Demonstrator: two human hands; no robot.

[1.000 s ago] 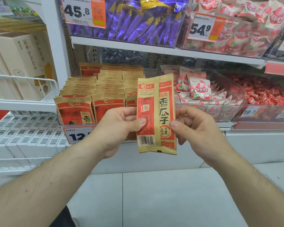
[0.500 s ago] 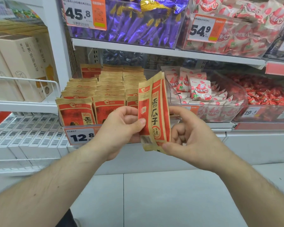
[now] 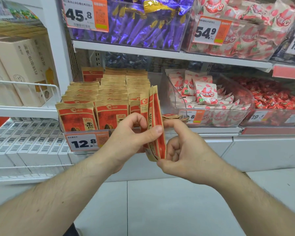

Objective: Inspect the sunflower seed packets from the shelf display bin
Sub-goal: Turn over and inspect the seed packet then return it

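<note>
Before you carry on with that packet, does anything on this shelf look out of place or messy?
One thing: some flat red-and-tan packets lie loose on the shelf between the sunflower seed bin and the clear bin of strawberry candy, outside either bin. The packets standing in the seed bin look neat and upright.

White shelf (image 3: 177,54), seed-packet bin (image 3: 85,142), candy bins (image 3: 228,116)

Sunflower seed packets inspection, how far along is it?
Done: a red-and-tan sunflower seed packet is out of the clear shelf display bin. In hand: the left hand and right hand both pinch it, edge-on to the camera. Left: the many packets standing in the bin.
</note>
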